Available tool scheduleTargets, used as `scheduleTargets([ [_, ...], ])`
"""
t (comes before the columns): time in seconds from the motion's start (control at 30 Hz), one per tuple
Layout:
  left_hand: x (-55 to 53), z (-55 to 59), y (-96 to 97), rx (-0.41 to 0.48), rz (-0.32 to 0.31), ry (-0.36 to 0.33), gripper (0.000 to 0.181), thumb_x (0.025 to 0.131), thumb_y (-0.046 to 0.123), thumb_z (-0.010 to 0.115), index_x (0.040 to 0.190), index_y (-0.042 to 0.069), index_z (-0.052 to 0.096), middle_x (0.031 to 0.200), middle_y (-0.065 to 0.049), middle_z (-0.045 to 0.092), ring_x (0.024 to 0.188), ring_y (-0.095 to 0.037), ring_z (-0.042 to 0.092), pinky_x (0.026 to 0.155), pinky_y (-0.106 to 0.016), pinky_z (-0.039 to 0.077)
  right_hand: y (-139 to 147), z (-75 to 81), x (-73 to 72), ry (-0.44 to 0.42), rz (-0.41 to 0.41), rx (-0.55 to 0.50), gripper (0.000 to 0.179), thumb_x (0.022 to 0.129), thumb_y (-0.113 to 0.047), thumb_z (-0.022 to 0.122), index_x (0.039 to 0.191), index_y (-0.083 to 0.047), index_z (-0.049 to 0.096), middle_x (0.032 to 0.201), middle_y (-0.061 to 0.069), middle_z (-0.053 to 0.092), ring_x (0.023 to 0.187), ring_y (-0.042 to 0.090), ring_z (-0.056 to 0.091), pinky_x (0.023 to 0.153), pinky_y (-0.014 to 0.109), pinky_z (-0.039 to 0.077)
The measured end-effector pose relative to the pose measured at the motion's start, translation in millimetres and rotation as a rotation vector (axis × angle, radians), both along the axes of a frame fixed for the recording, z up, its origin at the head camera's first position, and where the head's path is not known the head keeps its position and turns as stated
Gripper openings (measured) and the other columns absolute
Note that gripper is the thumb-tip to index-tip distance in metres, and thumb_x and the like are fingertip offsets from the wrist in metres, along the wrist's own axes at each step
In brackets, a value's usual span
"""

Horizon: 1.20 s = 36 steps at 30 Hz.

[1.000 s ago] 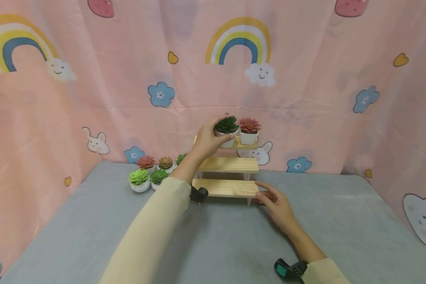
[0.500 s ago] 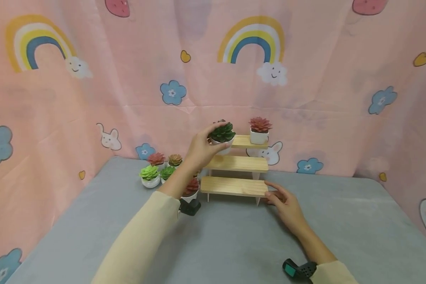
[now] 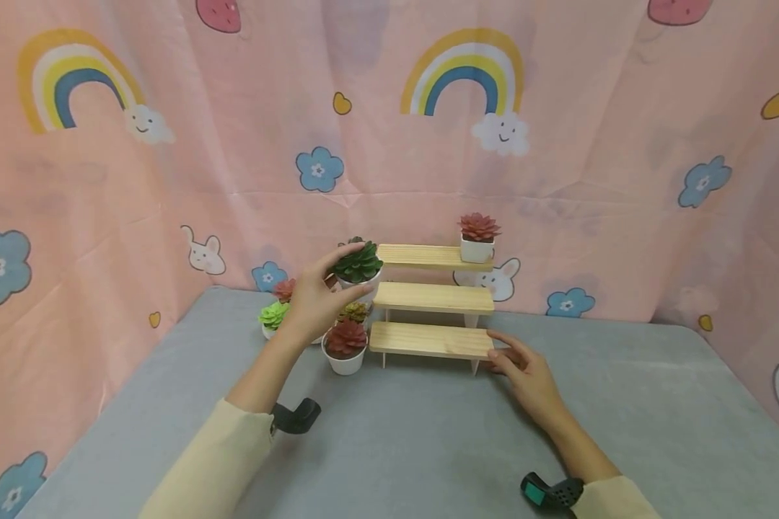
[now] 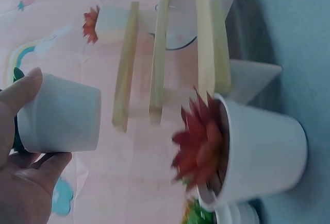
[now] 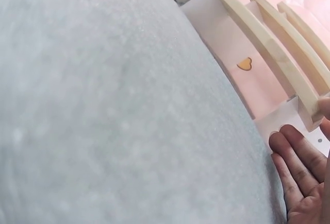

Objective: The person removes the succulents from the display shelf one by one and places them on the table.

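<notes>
My left hand (image 3: 321, 295) grips a dark green potted succulent (image 3: 358, 263) by its white pot, off the left end of a three-tier wooden display stand (image 3: 431, 339). In the left wrist view its plain white pot (image 4: 64, 113) lies between thumb and fingers, clear of the shelves. At the stand's lowest right corner my right hand (image 3: 522, 378) holds the shelf end, index finger on top and thumb at the front edge. In the right wrist view the other fingers (image 5: 296, 157) lie against the white side support. A red succulent in a square white pot (image 3: 477, 238) stands on the top shelf's right end.
Close to the stand's left foot, a dark red succulent in a round white pot (image 3: 345, 346) stands on the grey tabletop (image 3: 415, 432). Behind it are more potted succulents, among them a bright green one (image 3: 274, 316), partly hidden by my left hand. A pink printed curtain (image 3: 389, 166) hangs behind.
My left hand has carried the green succulent from the top shelf leftward and down, past the stand's end. My right hand stays at the lowest shelf. The head view has shifted slightly.
</notes>
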<state>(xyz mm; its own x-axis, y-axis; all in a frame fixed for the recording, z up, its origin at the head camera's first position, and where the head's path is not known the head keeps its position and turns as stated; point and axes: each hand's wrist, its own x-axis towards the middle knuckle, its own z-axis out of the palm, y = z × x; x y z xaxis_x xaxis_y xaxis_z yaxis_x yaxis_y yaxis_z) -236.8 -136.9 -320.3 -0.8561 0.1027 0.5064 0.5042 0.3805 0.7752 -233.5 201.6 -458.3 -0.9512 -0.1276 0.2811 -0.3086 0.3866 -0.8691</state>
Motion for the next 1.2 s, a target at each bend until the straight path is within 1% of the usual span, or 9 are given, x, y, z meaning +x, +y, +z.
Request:
scheduleTargets([
  [0.1,10.4,-3.2,-12.6,-0.004,0.023,-0.005,0.057,0.08,0.022,0.078,0.13,0.038,0.055,0.135,0.004,0.055,0.106,-0.015,0.063,0.088,-0.028,0.054,2,0.9,0.4,0.02,-0.007,0.012,0.044,0.098,-0.032,0.054,0.137,-0.013,0.051,0.106,0.018,0.069,0.09,0.011,0.069,0.077,0.02,0.056],
  [0.27,25.3,-8.6,-35.3,-0.038,0.077,-0.018,0.056,0.08,0.026,0.077,0.13,0.038,0.055,0.136,0.004,0.054,0.111,-0.016,0.061,0.098,-0.032,0.05,4,1.5,0.0,0.024,-0.015,0.035,0.044,0.098,-0.034,0.053,0.138,-0.016,0.05,0.106,0.015,0.069,0.09,0.008,0.068,0.077,0.02,0.056],
  [0.33,30.4,-10.3,-44.6,-0.047,0.091,-0.023,0.056,0.081,0.025,0.077,0.131,0.036,0.055,0.138,0.004,0.052,0.119,-0.017,0.058,0.104,-0.033,0.046,4,1.6,0.0,0.022,-0.011,0.033,0.044,0.098,-0.034,0.053,0.139,-0.016,0.05,0.107,0.015,0.069,0.091,0.01,0.068,0.077,0.02,0.056],
  [0.53,45.9,-13.9,-67.4,-0.056,0.129,-0.03,0.058,0.081,0.024,0.077,0.132,0.034,0.054,0.139,0.002,0.052,0.119,-0.019,0.059,0.103,-0.03,0.046,2,1.9,0.2,0.024,-0.007,0.024,0.044,0.098,-0.032,0.053,0.138,-0.015,0.05,0.106,0.016,0.069,0.092,0.014,0.069,0.077,0.019,0.056],
  [0.63,51.8,-17.6,-75.7,-0.037,0.151,-0.032,0.058,0.08,0.022,0.077,0.133,0.031,0.055,0.137,-0.001,0.053,0.118,-0.02,0.06,0.101,-0.027,0.046,1,2.0,0.2,0.029,-0.004,0.023,0.043,0.098,-0.032,0.053,0.138,-0.015,0.05,0.105,0.015,0.069,0.092,0.014,0.069,0.077,0.019,0.056],
  [0.73,54.7,-22.2,-81.4,-0.028,0.179,-0.044,0.058,0.081,0.021,0.077,0.133,0.031,0.055,0.137,-0.002,0.054,0.118,-0.021,0.06,0.101,-0.024,0.045,1,1.6,0.0,0.031,-0.002,0.024,0.043,0.098,-0.032,0.053,0.138,-0.015,0.05,0.105,0.015,0.069,0.092,0.014,0.069,0.077,0.019,0.056],
  [0.87,54.5,-26.1,-84.6,-0.02,0.179,-0.052,0.058,0.081,0.022,0.077,0.133,0.032,0.055,0.138,-0.001,0.053,0.119,-0.02,0.059,0.1,-0.022,0.045,0,1.1,-0.3,0.029,0.001,0.02,0.043,0.098,-0.032,0.053,0.138,-0.014,0.05,0.106,0.016,0.069,0.091,0.014,0.069,0.077,0.02,0.056],
  [1.07,55.4,-29.4,-86.9,-0.037,0.187,-0.061,0.058,0.081,0.023,0.077,0.134,0.032,0.054,0.139,-0.003,0.052,0.119,-0.022,0.059,0.101,-0.028,0.046,-1,1.1,0.3,0.034,-0.004,0.023,0.043,0.098,-0.033,0.053,0.137,-0.014,0.051,0.106,0.015,0.07,0.092,0.014,0.069,0.077,0.02,0.056],
  [1.2,53.1,-36.5,-91.0,-0.06,0.182,-0.088,0.058,0.08,0.026,0.077,0.133,0.033,0.054,0.14,-0.002,0.051,0.12,-0.021,0.058,0.101,-0.03,0.046,0,1.3,1.0,0.037,-0.005,0.026,0.043,0.098,-0.032,0.053,0.137,-0.015,0.051,0.106,0.015,0.07,0.092,0.012,0.069,0.077,0.02,0.056],
])
